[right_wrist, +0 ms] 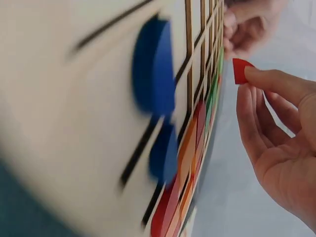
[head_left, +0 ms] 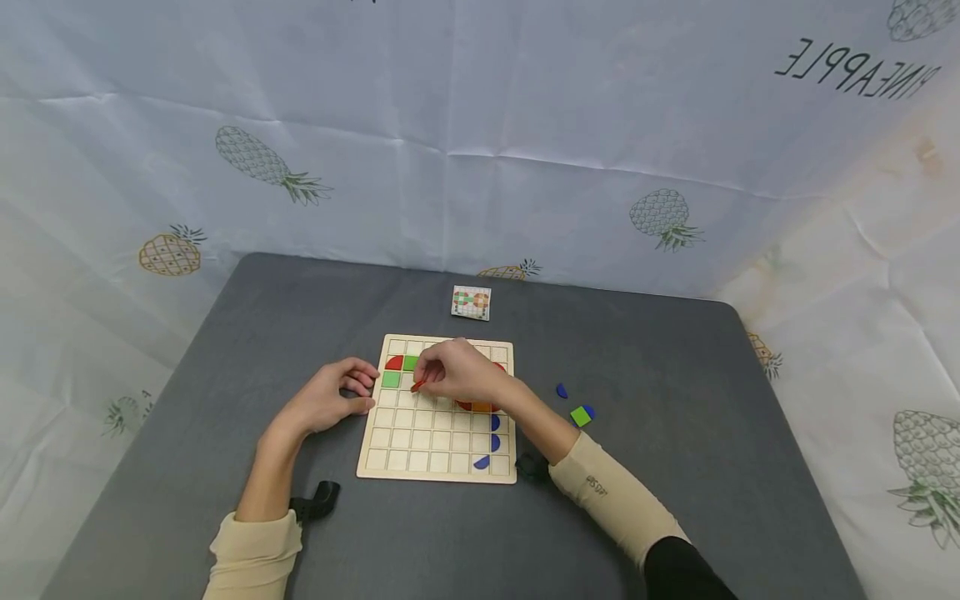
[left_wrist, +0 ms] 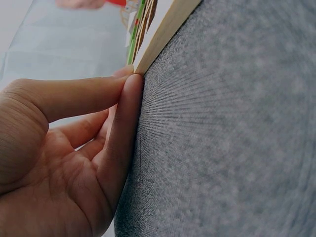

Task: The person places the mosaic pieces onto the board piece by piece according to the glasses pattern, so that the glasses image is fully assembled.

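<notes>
Between the thumb and fingers of my right hand (head_left: 467,371) is a small red quarter-circle piece (right_wrist: 239,71), held over the upper left of a pale wooden grid board (head_left: 420,460). My left hand (head_left: 321,398) grips the board's left edge; in the left wrist view its thumb and a fingertip meet there. A red piece (head_left: 394,363) and green squares (head_left: 391,379) lie on the board near the right hand. Orange and red pieces are partly hidden under that hand and forearm. Several blue pieces (head_left: 495,422) lie at the board's lower right.
Beyond the board lies a small pattern card (head_left: 471,302). Right of the board, on the grey table (head_left: 660,375), are a blue piece (head_left: 562,391) and a green square (head_left: 581,417) touching another blue one. A pineapple-print curtain (head_left: 450,208) hangs behind.
</notes>
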A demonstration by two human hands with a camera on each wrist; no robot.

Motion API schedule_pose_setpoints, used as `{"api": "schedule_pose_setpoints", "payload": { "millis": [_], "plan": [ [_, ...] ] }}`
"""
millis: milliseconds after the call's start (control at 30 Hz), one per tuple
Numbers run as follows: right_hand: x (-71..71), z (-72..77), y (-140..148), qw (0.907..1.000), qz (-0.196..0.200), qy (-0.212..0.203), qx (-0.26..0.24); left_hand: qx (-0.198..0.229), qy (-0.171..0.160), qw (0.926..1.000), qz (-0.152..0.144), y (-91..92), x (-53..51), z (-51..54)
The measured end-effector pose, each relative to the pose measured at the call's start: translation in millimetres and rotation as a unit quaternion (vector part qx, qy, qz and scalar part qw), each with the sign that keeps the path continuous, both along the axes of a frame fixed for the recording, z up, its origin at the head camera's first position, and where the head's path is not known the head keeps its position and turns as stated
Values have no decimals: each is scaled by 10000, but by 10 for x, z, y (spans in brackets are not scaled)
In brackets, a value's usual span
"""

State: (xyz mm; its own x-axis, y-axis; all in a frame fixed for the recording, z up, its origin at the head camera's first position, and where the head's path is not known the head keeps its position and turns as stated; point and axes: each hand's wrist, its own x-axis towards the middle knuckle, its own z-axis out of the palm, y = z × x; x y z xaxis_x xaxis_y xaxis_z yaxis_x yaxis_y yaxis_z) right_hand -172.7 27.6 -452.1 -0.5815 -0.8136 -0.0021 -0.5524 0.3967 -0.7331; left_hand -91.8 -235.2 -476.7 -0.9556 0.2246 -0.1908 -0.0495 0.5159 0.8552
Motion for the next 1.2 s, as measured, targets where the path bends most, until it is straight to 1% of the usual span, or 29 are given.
{"api": "schedule_pose_setpoints", "payload": {
  "millis": [200,300,367,500,600,833,933,1100,1200],
  "plan": [
    [59,-23,-315,9971,131,699,256,71,39,10000,-42,-11,-14,-13],
    [90,-28,-402,9949,259,901,367,128,98,9998,-99,-16,-18,-14],
    [102,-33,-425,9947,361,858,427,151,125,9997,-118,-20,-19,-11],
    [103,-47,-418,9951,569,532,604,152,63,9998,-103,-11,-20,-7],
    [89,-52,-407,9940,709,397,726,151,9,9998,-103,-4,-19,-9],
    [54,-33,-457,9905,965,450,869,99,50,9999,-61,-19,-7,-8],
    [51,-22,-486,9894,962,512,962,98,68,9999,-65,-24,-4,-16],
    [36,-36,-526,9875,850,751,1098,142,95,9998,-83,-31,-7,-23],
    [34,-37,-529,9866,795,813,1170,134,129,9998,-95,-32,-6,-22]
  ]
}}
